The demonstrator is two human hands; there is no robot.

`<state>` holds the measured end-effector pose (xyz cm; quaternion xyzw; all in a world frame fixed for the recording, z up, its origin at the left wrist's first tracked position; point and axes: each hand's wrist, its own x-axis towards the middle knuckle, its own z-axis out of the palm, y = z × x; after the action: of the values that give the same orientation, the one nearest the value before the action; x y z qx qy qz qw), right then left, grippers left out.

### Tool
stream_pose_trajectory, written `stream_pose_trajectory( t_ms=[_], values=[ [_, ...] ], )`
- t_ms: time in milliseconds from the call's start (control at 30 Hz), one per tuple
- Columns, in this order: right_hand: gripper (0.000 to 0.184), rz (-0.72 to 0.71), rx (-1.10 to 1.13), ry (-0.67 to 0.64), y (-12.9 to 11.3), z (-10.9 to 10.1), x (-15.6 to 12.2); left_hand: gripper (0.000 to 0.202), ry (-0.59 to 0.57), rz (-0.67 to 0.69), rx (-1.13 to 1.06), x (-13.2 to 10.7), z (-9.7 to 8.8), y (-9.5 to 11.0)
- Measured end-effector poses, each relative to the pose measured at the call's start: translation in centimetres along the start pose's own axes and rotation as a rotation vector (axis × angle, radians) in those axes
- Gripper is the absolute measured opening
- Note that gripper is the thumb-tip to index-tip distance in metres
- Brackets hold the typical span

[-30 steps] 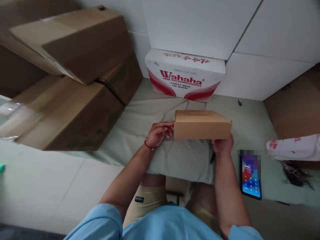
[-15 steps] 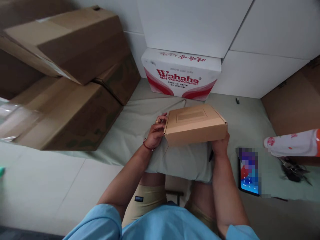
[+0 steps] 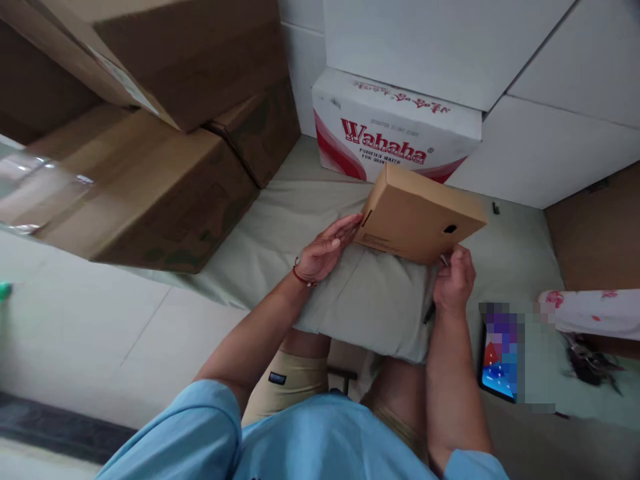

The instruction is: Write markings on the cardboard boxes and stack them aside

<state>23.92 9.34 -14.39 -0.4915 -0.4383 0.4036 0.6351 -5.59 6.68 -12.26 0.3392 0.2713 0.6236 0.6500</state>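
A small brown cardboard box is held tilted above the cloth-covered surface, one broad face with a dark oval hole turned towards me. My left hand, with a red bracelet at the wrist, holds the box's left edge, its fingers fairly straight along that side. At the lower right corner my right hand is closed on the box, thumb and fingers gripping the edge. Part of the left fingertips is hidden by the box. Beneath the right wrist lies a thin dark object, partly covered.
A white and red Wahaha water carton stands against the wall behind the box. Large brown cartons are stacked at left. On the right lie a tablet-like device, a white printed roll-shaped pack and a small black item.
The cardboard box has been tipped over, so a different broad face with a hole now shows. Both hands have shifted their hold along its edges. The head view has turned somewhat.
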Motion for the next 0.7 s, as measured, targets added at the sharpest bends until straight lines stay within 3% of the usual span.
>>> stream_pose_trajectory(
  t_ms=[100, 267, 400, 500, 700],
  values=[
    [0.049, -0.014, 0.038, 0.028, -0.4, 0.3, -0.4, 0.059, 0.047, 0.031, -0.024, 0.1, 0.1, 0.1],
    [0.056, -0.107, -0.017, -0.176, -0.8, 0.1, -0.8, 0.056, 0.17, 0.019, -0.05, 0.2, -0.2, 0.6],
    [0.046, -0.139, -0.027, -0.314, -0.6, -0.5, -0.8, 0.057, 0.199, 0.01, -0.071, 0.3, -1.0, 0.8],
    [0.063, -0.135, -0.081, -0.399, -0.4, -0.7, -0.8, 0.057, 0.229, 0.001, -0.066, 0.2, -1.2, 0.9],
    [0.067, -0.319, -0.294, -0.36, 0.0, -0.5, -0.3, 0.059, 0.259, 0.008, -0.025, 0.1, -1.1, 0.6]
  ],
)
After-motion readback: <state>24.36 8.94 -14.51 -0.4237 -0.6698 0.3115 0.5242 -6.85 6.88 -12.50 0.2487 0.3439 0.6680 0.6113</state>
